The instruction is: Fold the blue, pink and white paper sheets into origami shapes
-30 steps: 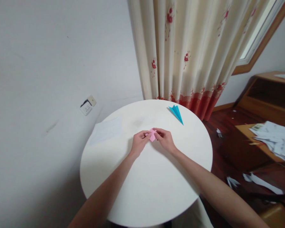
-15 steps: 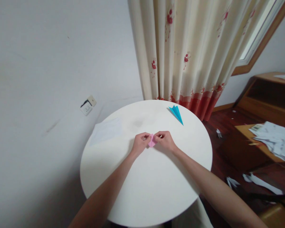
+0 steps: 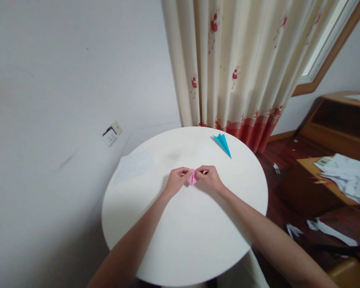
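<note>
A small folded piece of pink paper is pinched between both hands above the middle of the round white table. My left hand grips its left side with thumb and fingers closed. On the opposite side my right hand pinches the paper in the same way. A crease or gap runs down the paper's middle, and the fingers hide part of its upper edges. Beyond my right hand lies a blue paper plane, its point toward the near right.
A pale sheet of paper rests at the table's left edge, beside the wall with a socket. A flowered curtain hangs behind. To the right, papers lie on a wooden surface, with scraps on the dark floor.
The hands stay nearly in place. The dark gap along the middle of the pink paper shows more clearly now. The blue paper plane has not moved.
</note>
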`<state>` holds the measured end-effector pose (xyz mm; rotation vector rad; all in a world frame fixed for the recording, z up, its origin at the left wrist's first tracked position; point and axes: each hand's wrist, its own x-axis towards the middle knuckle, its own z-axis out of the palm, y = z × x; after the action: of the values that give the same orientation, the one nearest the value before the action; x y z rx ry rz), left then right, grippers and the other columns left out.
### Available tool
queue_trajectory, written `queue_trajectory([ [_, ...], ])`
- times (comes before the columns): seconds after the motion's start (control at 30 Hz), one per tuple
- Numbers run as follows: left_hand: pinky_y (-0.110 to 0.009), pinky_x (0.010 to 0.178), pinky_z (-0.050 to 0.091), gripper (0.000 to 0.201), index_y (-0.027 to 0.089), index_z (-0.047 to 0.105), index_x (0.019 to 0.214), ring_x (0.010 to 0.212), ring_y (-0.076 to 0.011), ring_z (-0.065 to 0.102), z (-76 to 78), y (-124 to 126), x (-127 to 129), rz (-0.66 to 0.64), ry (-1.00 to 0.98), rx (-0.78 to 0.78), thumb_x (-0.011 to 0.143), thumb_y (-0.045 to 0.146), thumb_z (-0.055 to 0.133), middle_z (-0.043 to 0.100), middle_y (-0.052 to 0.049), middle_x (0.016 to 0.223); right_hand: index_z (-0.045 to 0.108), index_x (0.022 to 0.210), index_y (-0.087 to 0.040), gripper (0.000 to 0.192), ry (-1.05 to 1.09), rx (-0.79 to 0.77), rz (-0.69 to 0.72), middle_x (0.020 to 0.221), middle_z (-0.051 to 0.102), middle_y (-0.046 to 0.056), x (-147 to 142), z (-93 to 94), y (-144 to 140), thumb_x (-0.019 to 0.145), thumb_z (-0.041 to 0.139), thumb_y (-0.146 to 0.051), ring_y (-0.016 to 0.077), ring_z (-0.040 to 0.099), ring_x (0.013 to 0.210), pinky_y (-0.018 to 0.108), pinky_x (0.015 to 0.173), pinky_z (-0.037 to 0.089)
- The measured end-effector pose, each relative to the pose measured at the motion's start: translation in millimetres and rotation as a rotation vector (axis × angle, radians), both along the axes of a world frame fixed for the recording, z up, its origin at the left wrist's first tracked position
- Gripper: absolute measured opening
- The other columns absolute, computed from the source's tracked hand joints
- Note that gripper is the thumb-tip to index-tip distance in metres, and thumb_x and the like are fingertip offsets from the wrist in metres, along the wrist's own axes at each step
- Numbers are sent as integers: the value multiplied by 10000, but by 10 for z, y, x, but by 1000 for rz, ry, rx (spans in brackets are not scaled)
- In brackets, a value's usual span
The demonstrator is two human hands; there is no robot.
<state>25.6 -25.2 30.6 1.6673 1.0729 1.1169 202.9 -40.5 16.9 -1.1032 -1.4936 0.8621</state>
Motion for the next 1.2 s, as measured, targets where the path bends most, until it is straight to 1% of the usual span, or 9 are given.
queue_trajectory([
  [0.23, -265, 638, 531, 140, 181, 765, 750, 678, -177, 679, -2, -57, 46, 1, 100, 93, 790, 289, 687, 732, -36, 740, 738, 714, -171, 176, -89, 65, 0, 690, 699, 22, -5, -4, -27, 763, 576, -220, 150, 572, 633, 259, 614, 426],
  [0.4, -241, 517, 454, 93, 176, 741, 715, 562, -152, 618, 5, -86, 74, 69, 149, 79, 725, 238, 672, 701, -21, 669, 738, 713, -184, 188, -158, 83, 24, 691, 701, 14, 11, 3, -31, 756, 555, -192, 148, 574, 635, 257, 617, 419],
  [0.53, -261, 628, 476, 103, 182, 731, 712, 664, -169, 640, 14, -50, 35, 160, 148, 122, 721, 257, 661, 715, -19, 700, 717, 694, -182, 184, -164, 94, 13, 685, 699, 17, 30, 8, -12, 768, 551, -210, 151, 580, 637, 262, 632, 425],
  [0.67, -275, 678, 474, 179, 173, 714, 750, 709, -171, 636, 4, 46, -47, 257, -35, 65, 774, 344, 665, 715, -28, 732, 722, 747, -180, 208, -120, 118, -63, 744, 729, 38, 70, 13, 18, 823, 547, -264, 167, 607, 667, 278, 656, 450],
  [0.77, -281, 753, 489, 274, 166, 714, 839, 807, -170, 646, -15, 130, -112, 309, -236, 17, 798, 437, 699, 728, -53, 856, 729, 782, -180, 227, -84, 112, -131, 796, 751, 56, 107, 20, 46, 848, 549, -302, 182, 635, 698, 289, 666, 470],
  [0.87, -296, 816, 511, 357, 197, 678, 908, 901, -165, 650, -36, 198, -154, 240, -433, -74, 779, 524, 740, 709, -53, 1003, 731, 795, -175, 241, -38, 98, -231, 811, 757, 74, 134, 33, 72, 847, 563, -340, 198, 651, 709, 302, 661, 485],
  [0.97, -320, 880, 524, 365, 217, 616, 880, 935, -154, 652, -65, 235, -161, 154, -564, -158, 768, 528, 770, 684, -41, 1047, 731, 810, -168, 252, 27, 80, -284, 780, 750, 78, 133, 45, 78, 843, 566, -356, 205, 658, 693, 304, 639, 490],
  [1.07, -331, 921, 524, 355, 212, 620, 909, 976, -158, 654, -104, 240, -145, 128, -569, -197, 776, 503, 772, 675, -59, 1105, 721, 790, -169, 230, 62, 67, -270, 735, 736, 68, 110, 43, 62, 833, 564, -332, 197, 649, 650, 299, 621, 487],
  [1.2, -339, 929, 532, 421, 240, 628, 1137, 1116, -192, 641, -156, 222, -140, 194, -435, -164, 801, 467, 741, 620, -99, 1323, 698, 736, -178, 171, 64, 43, -341, 687, 724, 56, 116, 29, 95, 791, 571, -278, 200, 654, 632, 296, 615, 490],
])
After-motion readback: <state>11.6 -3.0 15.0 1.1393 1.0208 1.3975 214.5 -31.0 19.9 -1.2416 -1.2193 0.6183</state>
